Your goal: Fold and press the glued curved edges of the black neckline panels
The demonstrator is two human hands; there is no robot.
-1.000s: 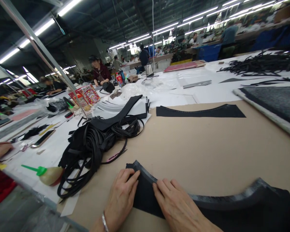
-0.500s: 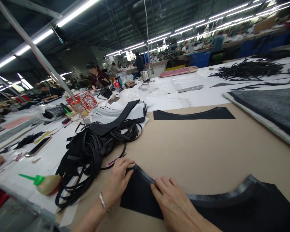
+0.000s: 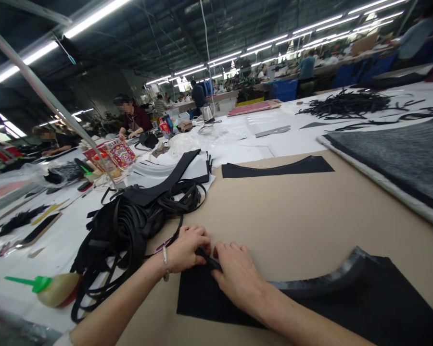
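Observation:
A large black panel (image 3: pixel 346 302) lies on the tan board, its curved upper edge greyish and shiny. My left hand (image 3: pixel 188 247), with a bracelet at the wrist, pinches the panel's left end of that edge, where it is turned up in a narrow fold. Close beside it, my right hand (image 3: pixel 238 276) has thumb and fingers closed on the same fold. Part of the edge is hidden under my right hand and forearm. Left of my hands is a tangled heap of black strips (image 3: pixel 120 230), with small pink-handled snips (image 3: pixel 162 245) next to it.
A smaller curved black piece (image 3: pixel 277 167) lies farther back on the tan board (image 3: pixel 267 206). A squeeze bottle with a green nozzle (image 3: pixel 54 288) is at lower left. Grey felt-like sheets (image 3: pixel 393 154) cover the right side. Another person (image 3: pixel 135 117) works across the table.
Both hands have come closer together at the panel's left end. The edge there, flat before, is now lifted and folded between the fingers. The camera view has turned slightly right.

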